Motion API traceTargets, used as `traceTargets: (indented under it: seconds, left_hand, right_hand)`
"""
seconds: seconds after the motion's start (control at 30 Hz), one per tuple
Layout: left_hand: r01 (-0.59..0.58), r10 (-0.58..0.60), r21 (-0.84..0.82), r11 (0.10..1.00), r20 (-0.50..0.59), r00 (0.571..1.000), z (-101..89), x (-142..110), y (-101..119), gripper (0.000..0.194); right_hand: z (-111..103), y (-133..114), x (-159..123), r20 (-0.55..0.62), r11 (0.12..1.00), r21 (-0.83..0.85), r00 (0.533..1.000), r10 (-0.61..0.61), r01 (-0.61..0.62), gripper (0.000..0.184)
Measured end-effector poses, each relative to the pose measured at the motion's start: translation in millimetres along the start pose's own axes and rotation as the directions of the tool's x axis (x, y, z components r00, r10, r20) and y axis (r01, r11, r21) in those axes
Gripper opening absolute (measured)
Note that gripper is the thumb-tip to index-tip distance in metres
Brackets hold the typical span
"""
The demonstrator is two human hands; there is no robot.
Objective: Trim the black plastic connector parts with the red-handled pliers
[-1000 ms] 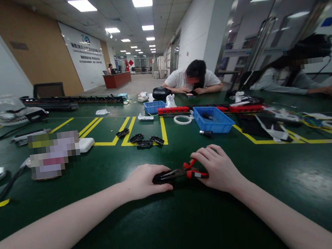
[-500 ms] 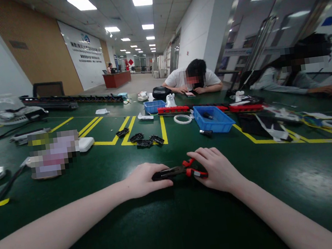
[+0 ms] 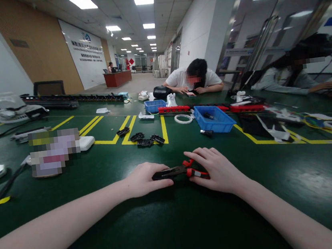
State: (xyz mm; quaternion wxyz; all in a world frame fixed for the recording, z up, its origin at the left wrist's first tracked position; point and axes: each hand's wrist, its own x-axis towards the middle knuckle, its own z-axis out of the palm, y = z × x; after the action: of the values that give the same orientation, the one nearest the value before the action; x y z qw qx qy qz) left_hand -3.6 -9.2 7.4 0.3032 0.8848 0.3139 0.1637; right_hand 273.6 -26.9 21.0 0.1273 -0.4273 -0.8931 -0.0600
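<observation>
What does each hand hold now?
Left hand: closed on a black part.
Right hand: holding red-handled pliers.

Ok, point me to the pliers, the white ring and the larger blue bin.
Pliers (image 3: pixel 196 173): head view, on the lower red handle.
White ring (image 3: pixel 176 120): head view, on the left side of its band.
Larger blue bin (image 3: pixel 214 126): head view, on its front wall.

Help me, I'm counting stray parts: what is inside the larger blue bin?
One small dark item is visible inside the larger blue bin. Its near wall hides part of the floor, so anything lying low there can't be seen.
</observation>
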Motion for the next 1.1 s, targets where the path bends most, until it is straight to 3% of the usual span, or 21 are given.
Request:
traceTargets:
  seconds: [0.2, 0.6, 1.1]
  left_hand:
    - [-0.003, 0.003, 0.019, 1.000, -0.006, 1.000, 0.8, -0.2, -1.5, 0.036]
    - [-0.043, 0.036, -0.097, 0.994, -0.073, 0.997, 1.4, -0.5, -0.8, 0.036]
    - [-0.056, 0.049, -0.055, 0.997, -0.133, 0.990, 3.7, 0.0, -3.0, 0.039]
  right_hand:
    - [5.4, -1.6, 2.3, 0.033, 1.000, 0.026, 0.999, 0.011, -0.012, 0.050]
    - [8.1, -2.8, 1.8, -0.081, 0.992, -0.123, 0.996, -0.039, 0.029, 0.043]
    - [8.6, -10.4, 2.2, -0.101, 0.979, -0.201, 0.995, 0.010, -0.031, 0.036]
